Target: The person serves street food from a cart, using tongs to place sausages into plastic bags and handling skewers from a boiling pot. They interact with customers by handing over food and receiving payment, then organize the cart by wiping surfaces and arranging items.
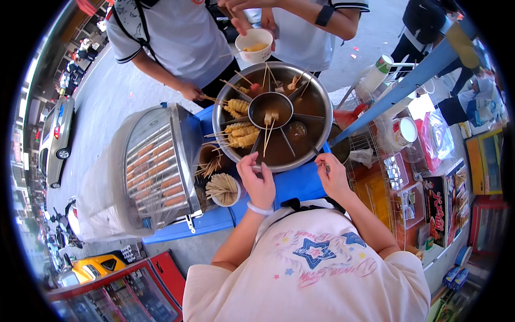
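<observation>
Before me stands a round steel pot of brown broth, split by metal dividers around a central ring. My left hand is raised at its near rim, fingers parted, with nothing seen in it. My right hand grips a thin dark handle at the near right rim; a ladle lies sunk in the broth, and whether the two join is unclear. Skewered food fills the left compartments. Two skewers with pale pieces lean from the central ring towards my left hand.
A sausage roller grill under plastic stands left, beside a cup of wooden sticks. A blue pole slants across a wire rack with paper cups at right. Across the pot stand two people, one hand near a paper bowl.
</observation>
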A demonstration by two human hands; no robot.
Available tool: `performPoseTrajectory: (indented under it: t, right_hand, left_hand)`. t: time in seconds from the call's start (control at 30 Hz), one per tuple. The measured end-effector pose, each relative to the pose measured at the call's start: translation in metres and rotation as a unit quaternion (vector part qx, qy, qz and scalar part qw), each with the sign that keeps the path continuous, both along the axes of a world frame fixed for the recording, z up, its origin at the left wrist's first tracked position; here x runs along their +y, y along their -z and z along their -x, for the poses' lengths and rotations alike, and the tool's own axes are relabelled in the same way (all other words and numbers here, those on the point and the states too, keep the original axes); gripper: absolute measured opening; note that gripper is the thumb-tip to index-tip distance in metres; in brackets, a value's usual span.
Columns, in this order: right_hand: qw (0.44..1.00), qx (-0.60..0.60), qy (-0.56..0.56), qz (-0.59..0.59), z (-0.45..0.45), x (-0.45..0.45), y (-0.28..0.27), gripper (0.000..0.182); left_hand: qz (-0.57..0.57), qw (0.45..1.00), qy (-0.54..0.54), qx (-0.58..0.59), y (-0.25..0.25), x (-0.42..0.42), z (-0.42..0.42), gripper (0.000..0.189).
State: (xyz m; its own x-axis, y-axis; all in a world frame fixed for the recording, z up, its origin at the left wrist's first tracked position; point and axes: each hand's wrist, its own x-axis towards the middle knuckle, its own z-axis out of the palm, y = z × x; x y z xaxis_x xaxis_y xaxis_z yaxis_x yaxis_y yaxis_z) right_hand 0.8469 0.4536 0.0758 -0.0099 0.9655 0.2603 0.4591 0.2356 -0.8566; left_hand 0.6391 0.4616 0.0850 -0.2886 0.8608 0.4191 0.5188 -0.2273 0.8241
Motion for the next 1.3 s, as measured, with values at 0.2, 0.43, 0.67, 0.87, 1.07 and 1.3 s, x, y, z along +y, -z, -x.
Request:
performPoseTrajectory:
  t: [0.2, 0.43, 0.67, 0.87, 1.07, 1.3]
  right_hand:
    - [0.998, 0.027, 0.014, 0.05, 0.003, -0.006, 0.004, 0.009]
    - [0.997, 0.035, 0.019, 0.069, 0.004, -0.005, 0.008, 0.007]
    - [0.997, 0.047, 0.028, 0.062, 0.001, -0.004, 0.008, 0.008]
    - [0.996, 0.057, 0.032, 0.061, 0.0, -0.004, 0.009, 0.007]
    - [0.995, 0.072, 0.033, 0.063, 0.0, -0.006, 0.008, 0.007]
    - [0.995, 0.065, 0.034, 0.064, -0.003, -0.008, 0.003, 0.007]
  left_hand:
    - [0.036, 0.994, -0.104, 0.001, 0.03, 0.038, 0.048, 0.03]
    - [0.368, 0.766, 0.018, 0.527, 0.015, 0.086, 0.109, 0.069]
    - [0.362, 0.798, -0.029, 0.481, 0.013, 0.091, 0.109, 0.067]
    - [0.278, 0.85, -0.067, 0.442, 0.035, 0.12, 0.151, 0.041]
    - [0.335, 0.872, -0.002, 0.358, 0.034, 0.134, 0.165, 0.026]
    - [0.333, 0.901, -0.009, 0.277, 0.025, 0.136, 0.165, 0.022]
